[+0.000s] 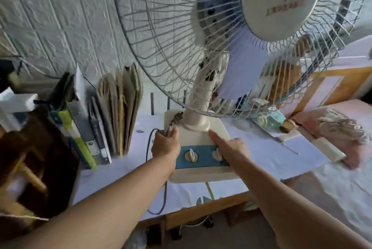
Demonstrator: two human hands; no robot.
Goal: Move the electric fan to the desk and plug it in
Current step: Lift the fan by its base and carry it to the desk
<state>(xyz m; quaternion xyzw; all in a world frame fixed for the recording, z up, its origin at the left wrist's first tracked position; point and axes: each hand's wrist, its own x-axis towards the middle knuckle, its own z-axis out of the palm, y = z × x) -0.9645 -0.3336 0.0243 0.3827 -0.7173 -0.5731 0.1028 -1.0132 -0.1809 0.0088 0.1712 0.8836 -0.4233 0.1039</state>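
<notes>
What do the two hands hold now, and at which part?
Both hold the fan base: left hand at its left edge, together with the plug cord; right hand at its right side.

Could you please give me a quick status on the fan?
Left hand grips fan base and plug. Right hand on base. Fan at desk, unplugged. Books close left.

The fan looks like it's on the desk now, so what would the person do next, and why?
Probably let go of the fan base and carry the plug toward a socket: the base sits on the desk, and the left hand holds the cord with its plug free.
</notes>
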